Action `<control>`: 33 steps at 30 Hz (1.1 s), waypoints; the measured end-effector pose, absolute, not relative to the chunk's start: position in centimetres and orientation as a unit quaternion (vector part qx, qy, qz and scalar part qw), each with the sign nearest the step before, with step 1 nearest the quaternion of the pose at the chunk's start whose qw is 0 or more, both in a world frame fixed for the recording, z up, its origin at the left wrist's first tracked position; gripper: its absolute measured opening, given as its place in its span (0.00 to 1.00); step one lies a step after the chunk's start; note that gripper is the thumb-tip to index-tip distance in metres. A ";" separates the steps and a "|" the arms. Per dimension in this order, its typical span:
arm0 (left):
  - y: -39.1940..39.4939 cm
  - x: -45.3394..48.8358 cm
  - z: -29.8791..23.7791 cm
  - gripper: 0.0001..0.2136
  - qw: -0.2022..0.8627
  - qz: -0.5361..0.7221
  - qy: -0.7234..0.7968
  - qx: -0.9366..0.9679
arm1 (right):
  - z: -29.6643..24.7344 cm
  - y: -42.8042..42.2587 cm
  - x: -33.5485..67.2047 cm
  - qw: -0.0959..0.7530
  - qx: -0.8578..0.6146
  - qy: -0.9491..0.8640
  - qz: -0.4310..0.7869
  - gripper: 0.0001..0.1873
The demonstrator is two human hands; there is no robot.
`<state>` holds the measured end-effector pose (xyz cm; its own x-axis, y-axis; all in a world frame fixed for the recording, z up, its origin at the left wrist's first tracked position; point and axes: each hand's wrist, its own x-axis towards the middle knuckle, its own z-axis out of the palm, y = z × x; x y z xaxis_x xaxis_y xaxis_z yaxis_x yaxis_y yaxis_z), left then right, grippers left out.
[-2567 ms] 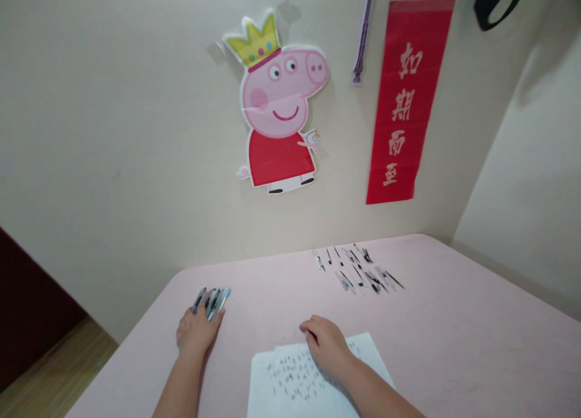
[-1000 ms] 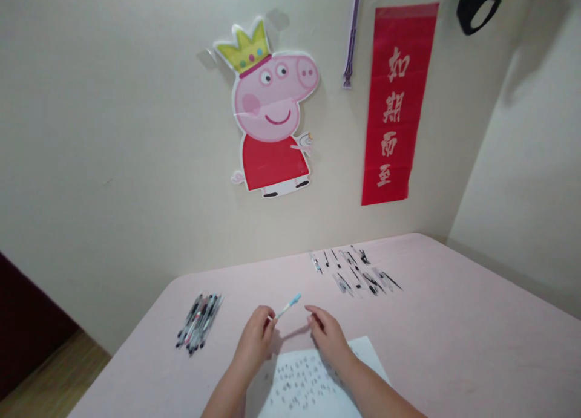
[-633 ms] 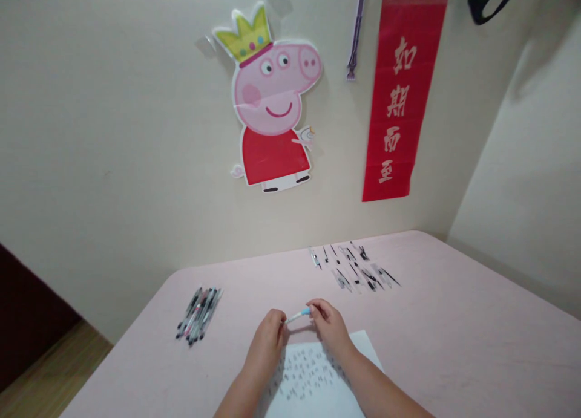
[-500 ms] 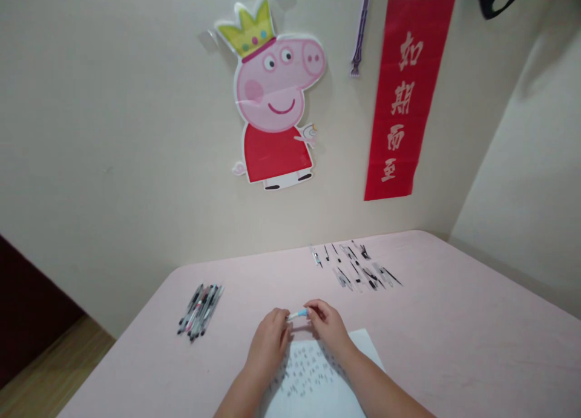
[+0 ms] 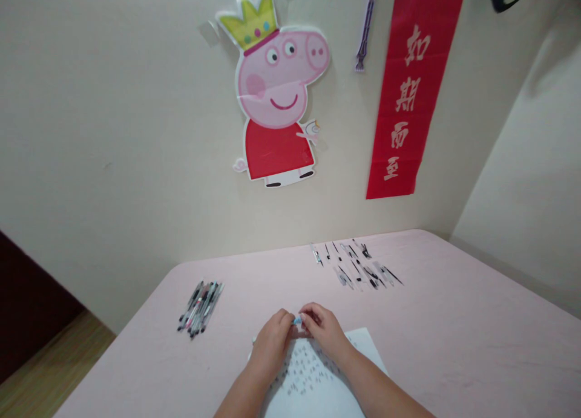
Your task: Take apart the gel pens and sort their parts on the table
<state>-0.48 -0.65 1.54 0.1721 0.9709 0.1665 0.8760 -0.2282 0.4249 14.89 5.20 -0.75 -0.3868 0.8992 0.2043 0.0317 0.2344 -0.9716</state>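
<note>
Above the far edge of a white sheet (image 5: 313,385) covered in dark marks, both hands meet at a slim pen (image 5: 297,320) with a light blue part. My left hand (image 5: 275,339) is closed around the pen, and most of its length is hidden by the fingers. My right hand (image 5: 321,327) pinches the pen's right end between thumb and fingertips. Only a short light blue stretch shows between the hands. Both forearms rest over the sheet.
A bundle of pens (image 5: 200,309) lies at the left of the pink table (image 5: 454,345). Disassembled pen parts (image 5: 363,267) are spread near the back edge. Behind stands a wall with a cartoon pig cutout (image 5: 276,103) and a red banner (image 5: 413,91).
My hands have come closer together, so less of the pen shows between them. My right hand has shifted slightly left. The camera view has moved a little.
</note>
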 end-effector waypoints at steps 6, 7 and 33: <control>-0.8 -0.4 2.1 0.09 0.111 0.166 0.632 0.749 | -0.9 5.1 14.8 0.407 -0.346 -0.687 0.493 0.10; -0.8 -0.5 2.1 0.09 0.108 0.158 0.636 0.747 | -1.0 5.0 14.8 0.406 -0.346 -0.689 0.491 0.10; -0.6 -1.3 1.3 0.11 0.106 0.210 0.648 0.724 | -1.3 5.8 15.3 0.475 -0.372 -0.592 0.534 0.21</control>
<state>-1.34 -0.58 1.33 0.0717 0.9834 0.1665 0.8944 -0.1373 0.4256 15.34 5.83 -1.31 -0.2719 0.9482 0.1645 -0.0659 0.1522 -0.9862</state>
